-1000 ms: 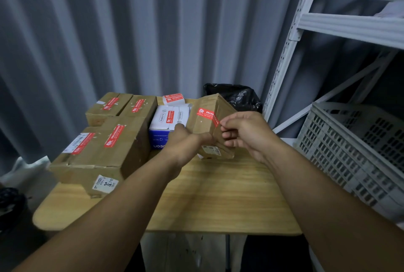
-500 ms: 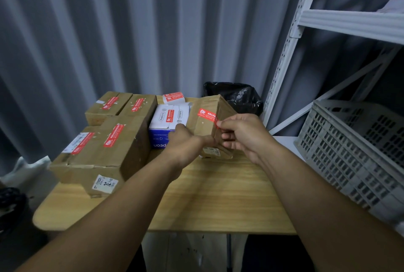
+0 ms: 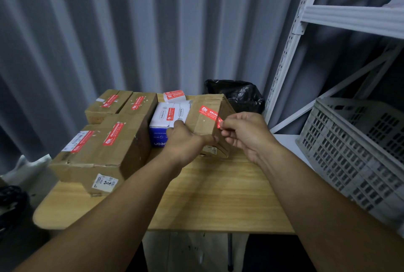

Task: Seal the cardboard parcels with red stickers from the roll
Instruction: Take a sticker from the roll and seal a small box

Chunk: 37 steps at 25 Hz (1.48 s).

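The red sticker [image 3: 208,111] is lying across the tilted parcel [image 3: 201,125] at the back of the table [image 3: 218,195], its end now showing over the corner since the right hand [image 3: 244,135] has been drawing back, thumb and forefinger pinching it. The left hand [image 3: 185,140] is gripping the parcel's near edge. This seal is nearly finishing, I'd say, with bare tabletop waiting in front and sealed boxes [image 3: 113,147] crowding the left.

One head-worn wide-angle view looks forward and down, from close above, onto the wooden table [image 3: 218,195].
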### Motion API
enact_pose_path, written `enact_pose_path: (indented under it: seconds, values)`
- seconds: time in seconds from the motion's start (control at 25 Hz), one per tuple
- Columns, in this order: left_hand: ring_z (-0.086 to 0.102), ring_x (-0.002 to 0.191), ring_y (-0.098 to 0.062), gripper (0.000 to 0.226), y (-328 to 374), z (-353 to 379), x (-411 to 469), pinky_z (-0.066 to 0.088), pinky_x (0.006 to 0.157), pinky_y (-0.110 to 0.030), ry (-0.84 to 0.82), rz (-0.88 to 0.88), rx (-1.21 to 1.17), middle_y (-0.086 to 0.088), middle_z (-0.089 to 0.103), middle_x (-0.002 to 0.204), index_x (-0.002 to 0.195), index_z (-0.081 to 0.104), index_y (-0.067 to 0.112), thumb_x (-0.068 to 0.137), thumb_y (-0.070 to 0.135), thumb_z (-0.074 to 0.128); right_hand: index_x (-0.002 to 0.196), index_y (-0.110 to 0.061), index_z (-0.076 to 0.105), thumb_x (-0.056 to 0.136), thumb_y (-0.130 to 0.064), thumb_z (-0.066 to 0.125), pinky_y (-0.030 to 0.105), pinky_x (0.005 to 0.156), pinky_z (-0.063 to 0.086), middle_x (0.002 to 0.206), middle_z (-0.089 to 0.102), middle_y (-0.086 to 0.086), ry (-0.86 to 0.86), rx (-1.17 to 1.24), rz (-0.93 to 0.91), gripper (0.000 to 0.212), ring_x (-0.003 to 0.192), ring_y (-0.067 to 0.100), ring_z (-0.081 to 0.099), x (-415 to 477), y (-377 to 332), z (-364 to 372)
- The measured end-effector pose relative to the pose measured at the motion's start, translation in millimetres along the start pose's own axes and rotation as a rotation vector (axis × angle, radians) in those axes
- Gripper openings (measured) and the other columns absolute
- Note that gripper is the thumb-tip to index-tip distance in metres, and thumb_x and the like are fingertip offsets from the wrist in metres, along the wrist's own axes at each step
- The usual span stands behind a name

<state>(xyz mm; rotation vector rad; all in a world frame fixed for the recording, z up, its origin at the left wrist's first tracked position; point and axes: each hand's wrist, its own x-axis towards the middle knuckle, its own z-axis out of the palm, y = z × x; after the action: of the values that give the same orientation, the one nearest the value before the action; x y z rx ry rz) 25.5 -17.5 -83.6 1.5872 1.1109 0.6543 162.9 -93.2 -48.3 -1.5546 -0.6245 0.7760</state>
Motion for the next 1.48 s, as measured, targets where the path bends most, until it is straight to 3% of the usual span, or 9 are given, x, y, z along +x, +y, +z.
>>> enact_pose_path:
  seconds: [0.4,0.64,0.88,1.12,1.48]
  values:
    - [0.061,0.106,-0.024,0.104,1,-4,-1,0.058,0.086,-0.044,0.035,-0.014,0.031,-0.005,0.055,0.127,0.127,0.048,0.021,0.035,0.057,0.080,0.080,-0.008,0.067,0.087,-0.006,0.068,0.028,0.058,0.053,0.066,0.060,0.003,-0.088,0.128,0.094,0.008,0.057,0.011,0.055,-1,-3,1]
    - [0.061,0.107,-0.023,0.107,6,-7,-6,0.058,0.089,-0.044,0.062,0.022,0.070,-0.004,0.054,0.128,0.128,0.049,0.021,0.033,0.058,0.081,0.084,-0.004,0.072,0.086,-0.009,0.070,0.035,0.067,0.061,0.077,0.066,0.008,-0.089,0.166,0.120,0.006,0.069,0.018,0.064,-1,-2,-1]
    - [0.049,0.120,-0.027,0.097,10,-7,-12,0.052,0.100,-0.047,0.121,0.072,0.176,-0.004,0.039,0.133,0.137,0.042,0.018,0.058,0.042,0.093,0.093,0.002,0.072,0.084,-0.007,0.071,0.038,0.069,0.062,0.086,0.073,0.018,-0.111,0.137,0.162,0.013,0.077,0.028,0.073,-5,-6,-7]
    - [0.037,0.131,-0.027,0.107,15,-6,-19,0.043,0.107,-0.043,0.180,0.131,0.276,-0.005,0.034,0.137,0.139,0.039,0.015,0.054,0.047,0.095,0.096,0.007,0.071,0.083,-0.003,0.070,0.040,0.074,0.063,0.092,0.074,0.025,-0.110,0.141,0.143,0.016,0.086,0.034,0.075,-12,-11,-10]
    - [0.029,0.135,-0.026,0.102,17,-6,-21,0.042,0.107,-0.040,0.216,0.161,0.334,-0.006,0.029,0.138,0.139,0.036,0.015,0.060,0.043,0.094,0.092,0.006,0.070,0.084,-0.003,0.067,0.037,0.068,0.062,0.091,0.073,0.027,-0.115,0.134,0.123,0.012,0.082,0.035,0.075,-21,-18,-11]
